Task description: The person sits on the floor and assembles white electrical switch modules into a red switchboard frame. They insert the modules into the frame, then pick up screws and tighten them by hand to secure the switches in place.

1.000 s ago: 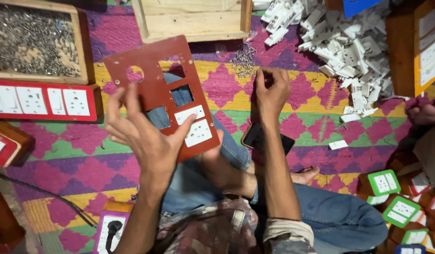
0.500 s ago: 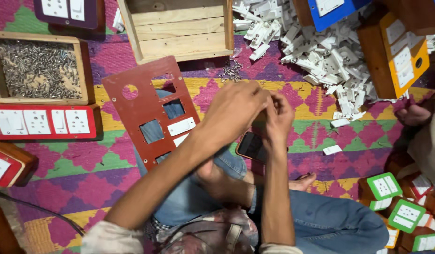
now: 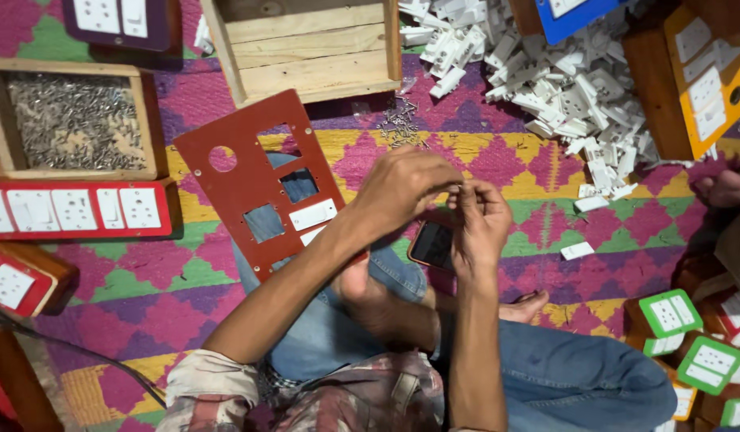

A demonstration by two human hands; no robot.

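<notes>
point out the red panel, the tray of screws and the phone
red panel (image 3: 243,186), head view, on its bare face between the round hole and the square cut-outs
tray of screws (image 3: 156,120), head view, on its right wooden wall
phone (image 3: 432,243), head view, on its dark screen

Floor covered by a woven mat (image 3: 626,240) in purple, pink, yellow and green diamond bands, bordered by wooden trays (image 3: 306,56) under dim, warm light.
</notes>
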